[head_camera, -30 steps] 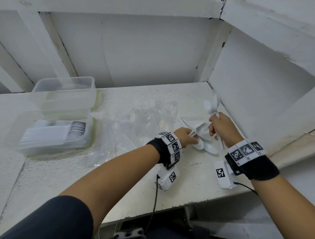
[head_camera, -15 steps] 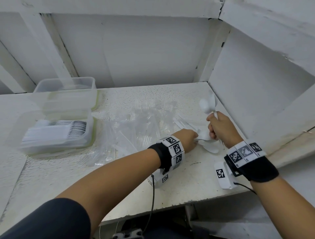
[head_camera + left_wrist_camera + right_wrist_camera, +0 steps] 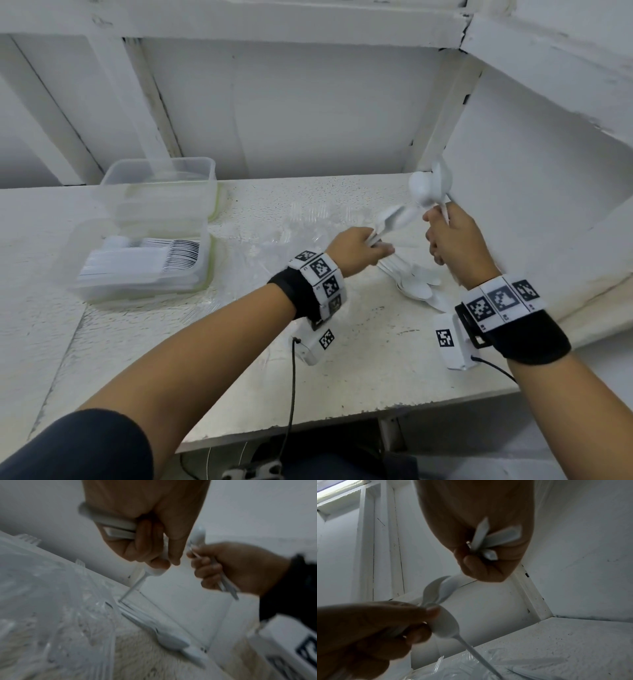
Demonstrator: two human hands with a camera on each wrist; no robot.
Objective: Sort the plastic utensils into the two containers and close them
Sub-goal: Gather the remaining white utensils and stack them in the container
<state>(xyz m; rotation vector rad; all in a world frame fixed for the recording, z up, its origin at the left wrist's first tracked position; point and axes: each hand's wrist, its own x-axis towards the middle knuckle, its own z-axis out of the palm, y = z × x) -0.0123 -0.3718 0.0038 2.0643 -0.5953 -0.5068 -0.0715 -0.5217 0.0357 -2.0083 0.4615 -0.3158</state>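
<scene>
Near the worktop's far right corner, the right hand (image 3: 455, 240) clutches several white spoons (image 3: 430, 186) while the left hand (image 3: 356, 248) pinches seemingly two more (image 3: 394, 221), so crossed handles could snag and spill.

White spoons (image 3: 397, 219) in my left hand (image 3: 356, 245), more white spoons (image 3: 430, 186) fanned out of my right hand (image 3: 455, 243). More white ones (image 3: 416, 286) lie on the table (image 3: 359, 377), itself off-white, flecked with dark specks. The forks (image 3: 308, 219) are clear, almost colourless. My two containers (image 3: 161, 192) are see-through with a thin green seal at the rim; the nearer one (image 3: 144, 260) shows white pieces and a band of fine black-and-white stripes. Both my wristbands (image 3: 507, 315) are black, wrapped with white tiles bearing black square-code patterns. My sleeve (image 3: 75, 448) is dark navy. White walls (image 3: 308, 113) all round.
</scene>
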